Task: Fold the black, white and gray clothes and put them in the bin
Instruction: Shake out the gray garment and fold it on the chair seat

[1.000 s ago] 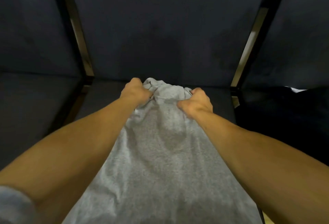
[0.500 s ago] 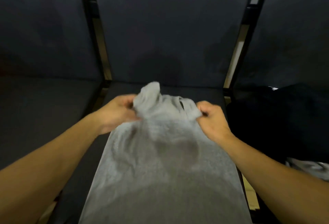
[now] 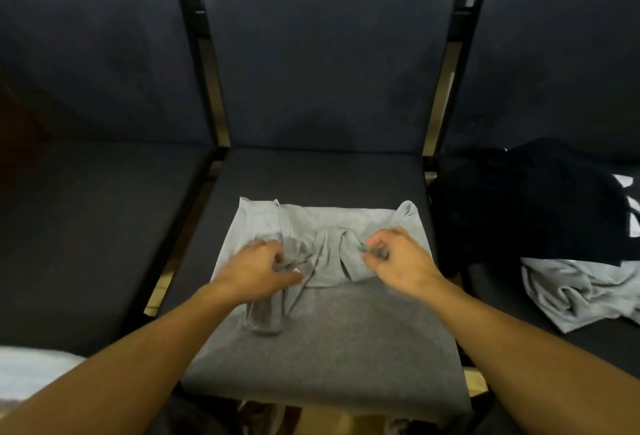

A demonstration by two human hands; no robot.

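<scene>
Both forearms bare, extended forward, converging. Left hand (image 3: 258, 270) palm-down, fingers curled, pinching gray fabric. Right hand (image 3: 398, 261) palm-down, fingers curled, pinching fabric likewise

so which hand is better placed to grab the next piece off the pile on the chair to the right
Probably the right hand. It lies on the side of the gray garment nearest the black garment and the crumpled gray one on the neighbouring seat. The left hand would have to cross over.
</scene>
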